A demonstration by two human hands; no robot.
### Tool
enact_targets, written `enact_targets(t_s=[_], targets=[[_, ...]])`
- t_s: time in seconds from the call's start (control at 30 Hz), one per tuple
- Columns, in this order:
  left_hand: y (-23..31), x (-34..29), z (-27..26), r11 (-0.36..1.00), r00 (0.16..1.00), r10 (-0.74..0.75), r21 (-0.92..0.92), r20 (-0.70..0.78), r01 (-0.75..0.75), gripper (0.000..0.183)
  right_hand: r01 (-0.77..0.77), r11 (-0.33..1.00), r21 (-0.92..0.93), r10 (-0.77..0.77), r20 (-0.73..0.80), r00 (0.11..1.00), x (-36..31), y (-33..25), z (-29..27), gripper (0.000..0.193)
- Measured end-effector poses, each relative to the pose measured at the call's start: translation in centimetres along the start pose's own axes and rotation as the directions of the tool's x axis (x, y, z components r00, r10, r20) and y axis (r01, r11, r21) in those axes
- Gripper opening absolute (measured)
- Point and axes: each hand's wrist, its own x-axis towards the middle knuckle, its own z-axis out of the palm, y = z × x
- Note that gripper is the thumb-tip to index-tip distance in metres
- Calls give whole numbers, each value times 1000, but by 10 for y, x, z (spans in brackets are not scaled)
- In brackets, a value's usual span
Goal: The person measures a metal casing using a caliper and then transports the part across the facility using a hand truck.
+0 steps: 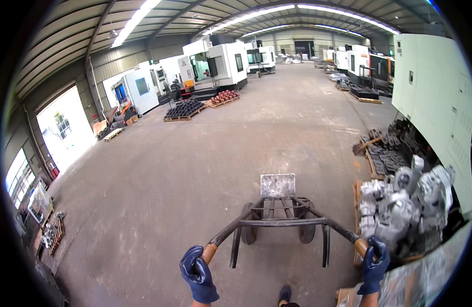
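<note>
Both forearms are cut off by the near edge; the gloved left hand (198, 273) and right hand (373, 263) hide the hand truck (279, 215) grips, and far machines (215, 64) are too small to tell

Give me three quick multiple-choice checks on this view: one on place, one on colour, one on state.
1. Where is the pallet of grey metal castings?
A. right of the hand truck
B. left of it
C. on its plate

2. What colour are the gloves?
A. orange
B. blue
C. white

3. What is on the hand truck's plate?
A. a box
B. a casting
C. nothing

Answers:
1 A, the castings sit beside the hand truck on its right.
2 B, both the left hand and right hand wear blue gloves.
3 C, the plate's surface is bare.
</note>
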Motion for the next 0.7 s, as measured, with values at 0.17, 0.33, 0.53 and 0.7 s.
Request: enact_targets(t_s=[0.17,0.33,0.53,0.7], targets=[[-78,100,133,934,990,-122,345,74,89,21,-10,992,124,12,-19,1000,133,35,135,20],[-157,186,260,887,972,-235,416,28,202,16,-50,984,170,38,75,996,240,63,251,17],[-236,277,429,882,981,-171,459,97,108,14,-244,937,249,239,51,970,378,105,379,19],[-304,358,560,920,967,-226,353,120,171,13,-198,943,268,201,17,979,500,151,495,18]])
